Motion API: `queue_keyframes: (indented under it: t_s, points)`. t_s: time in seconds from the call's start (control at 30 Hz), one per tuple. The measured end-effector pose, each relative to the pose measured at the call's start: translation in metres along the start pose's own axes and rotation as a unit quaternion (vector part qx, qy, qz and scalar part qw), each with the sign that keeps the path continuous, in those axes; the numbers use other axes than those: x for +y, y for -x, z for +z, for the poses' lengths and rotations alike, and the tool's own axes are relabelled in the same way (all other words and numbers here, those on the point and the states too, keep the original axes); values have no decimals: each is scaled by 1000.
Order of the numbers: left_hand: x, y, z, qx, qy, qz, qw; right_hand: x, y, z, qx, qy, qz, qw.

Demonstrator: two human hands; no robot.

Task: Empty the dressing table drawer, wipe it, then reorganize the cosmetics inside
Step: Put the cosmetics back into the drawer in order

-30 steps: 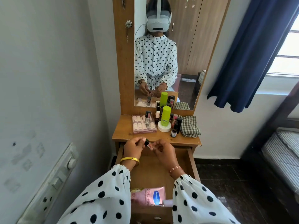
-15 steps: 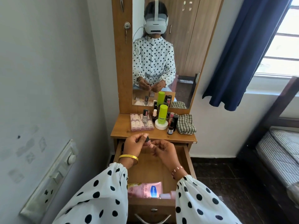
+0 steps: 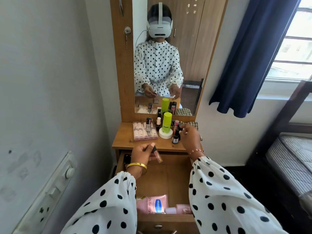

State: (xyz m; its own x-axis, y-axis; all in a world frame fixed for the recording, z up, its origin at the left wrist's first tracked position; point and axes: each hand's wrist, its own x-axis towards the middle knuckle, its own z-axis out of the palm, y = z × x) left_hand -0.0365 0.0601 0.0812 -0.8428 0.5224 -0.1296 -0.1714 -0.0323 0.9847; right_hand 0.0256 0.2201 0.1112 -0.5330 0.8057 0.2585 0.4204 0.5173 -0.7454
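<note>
My left hand (image 3: 142, 153) pinches a small pink lip-gloss tube (image 3: 157, 155) with a dark cap above the back of the open wooden drawer (image 3: 168, 176). My right hand (image 3: 190, 138) reaches over the tabletop to the cluster of small dark bottles (image 3: 175, 138), its fingers touching one of them; whether it grips one I cannot tell. A pink lotion bottle (image 3: 152, 204) and a smaller pink bottle (image 3: 181, 209) lie at the drawer's front. On the top stand a lime-green bottle (image 3: 166, 122) on a white round jar (image 3: 165, 133) and a pink palette box (image 3: 145, 131).
A checked cloth (image 3: 194, 124) lies at the tabletop's right behind my right hand. The mirror (image 3: 166, 56) rises behind the cosmetics. A switch panel (image 3: 50, 191) is on the left wall. A bed (image 3: 290, 159) and a blue curtain (image 3: 253, 56) are to the right.
My hands have parted: the right one let go of the tube and moved up right to the bottles on the tabletop. The left hand keeps the tube, now lower over the drawer.
</note>
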Motion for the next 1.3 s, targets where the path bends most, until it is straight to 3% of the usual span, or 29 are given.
queue_keyframes:
  t_s: [0.1,0.37,0.53,0.77,0.9,1.0,1.2,1.3]
  points:
    - [-2,-5,4,5,-4,-9,1000,-1,-14,0,-1,36,-7,999]
    - [-1,-22,10,19,-19,-8,1000,4,-40,4,-111,186,-98,971]
    - [-3,-25,12,24,1,-19,1000,7,-41,4,-76,186,-101,974]
    - [-8,-18,9,38,37,-43,998,15,-28,-10,24,106,-96,989]
    - [-11,-10,6,43,89,-78,992,11,-5,-23,87,-34,-80,992]
    - [-12,-3,5,34,117,-91,988,7,13,-27,121,-134,-21,983]
    - [-7,7,4,18,146,-97,984,0,45,-30,147,-218,21,965]
    - [-4,10,4,14,153,-106,982,-3,55,-30,111,-321,75,938]
